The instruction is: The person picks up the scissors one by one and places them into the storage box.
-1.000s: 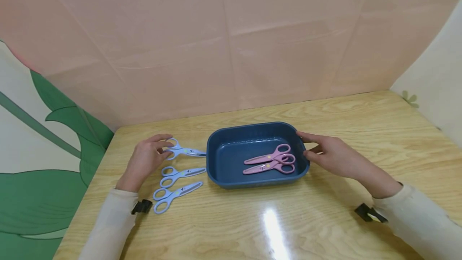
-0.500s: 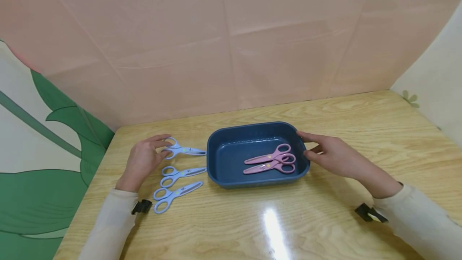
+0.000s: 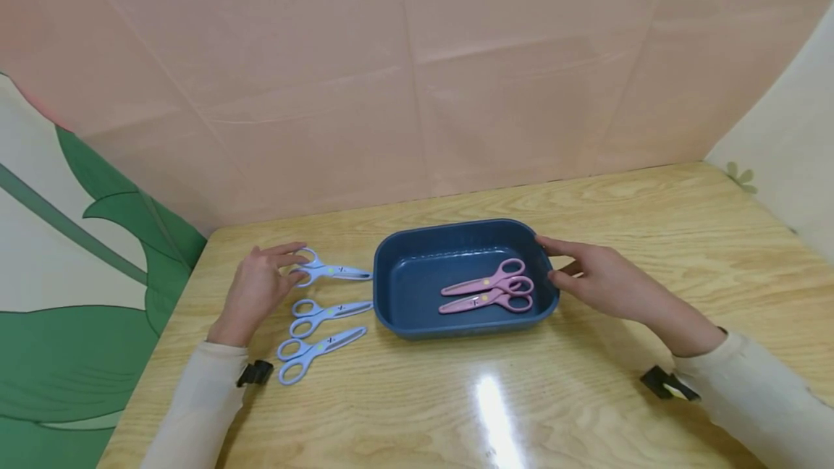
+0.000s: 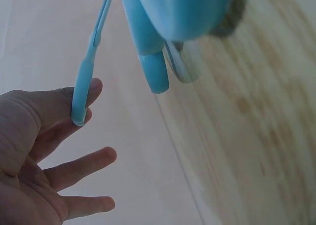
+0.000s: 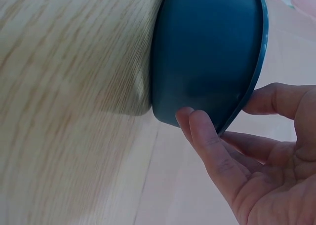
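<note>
At the left of the table, my left hand pinches a finger loop of the farthest light-blue scissors between thumb and fingers. Their tips reach the left wall of a dark blue rectangular bin. In the left wrist view, the held scissors appear edge-on, with the other fingers spread. Two more blue scissors, a middle pair and a near pair, lie below. Two pink scissors overlap inside the bin. My right hand touches the bin's right end; its fingertips rest on the outer wall.
The wood-grain table extends toward me and to the right. Behind it hangs a pinkish covering. A green leaf pattern covers the left side, and a pale wall stands on the right.
My left hand has drawn the farthest blue scissors slightly to the left. My right hand, the bin and the other scissors stay in place.
</note>
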A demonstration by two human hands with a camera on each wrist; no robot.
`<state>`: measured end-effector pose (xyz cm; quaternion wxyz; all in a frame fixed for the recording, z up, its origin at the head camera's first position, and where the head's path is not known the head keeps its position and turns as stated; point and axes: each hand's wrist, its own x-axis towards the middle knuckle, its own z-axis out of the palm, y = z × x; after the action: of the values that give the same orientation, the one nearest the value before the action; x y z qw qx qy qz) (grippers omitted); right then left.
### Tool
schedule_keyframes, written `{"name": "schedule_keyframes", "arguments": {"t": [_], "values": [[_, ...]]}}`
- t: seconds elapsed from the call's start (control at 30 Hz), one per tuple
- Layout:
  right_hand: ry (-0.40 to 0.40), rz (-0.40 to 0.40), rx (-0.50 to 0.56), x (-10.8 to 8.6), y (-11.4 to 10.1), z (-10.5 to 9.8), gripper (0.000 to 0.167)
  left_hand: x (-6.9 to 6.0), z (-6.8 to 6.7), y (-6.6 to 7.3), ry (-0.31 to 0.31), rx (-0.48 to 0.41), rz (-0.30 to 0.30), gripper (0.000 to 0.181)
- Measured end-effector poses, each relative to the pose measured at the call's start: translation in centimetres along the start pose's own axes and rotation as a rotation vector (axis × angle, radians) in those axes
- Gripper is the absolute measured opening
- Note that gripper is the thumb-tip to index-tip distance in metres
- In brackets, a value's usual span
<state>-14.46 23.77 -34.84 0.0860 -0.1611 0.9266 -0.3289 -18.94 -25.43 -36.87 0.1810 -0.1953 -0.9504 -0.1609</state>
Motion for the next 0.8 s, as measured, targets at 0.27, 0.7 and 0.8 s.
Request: {"name": "schedule_keyframes", "arguments": {"t": [0.27, 0.7, 0.8], "values": [[-0.001, 0.007, -0.001, -0.01, 0.04, 0.06, 0.06, -0.05, -0.12, -0.01, 0.034, 0.029, 0.013, 0.023], [-0.004, 0.014, 0.004, -0.01, -0.2, 0.03, 0.06, -0.06, -0.67, 0.53, 0.092, 0.036, 0.02, 0.025], [-0.005, 0.015, 0.004, -0.01, -0.21, 0.05, 0.06, -0.1, -0.72, 0.59, 0.099, 0.037, 0.019, 0.026]]}}
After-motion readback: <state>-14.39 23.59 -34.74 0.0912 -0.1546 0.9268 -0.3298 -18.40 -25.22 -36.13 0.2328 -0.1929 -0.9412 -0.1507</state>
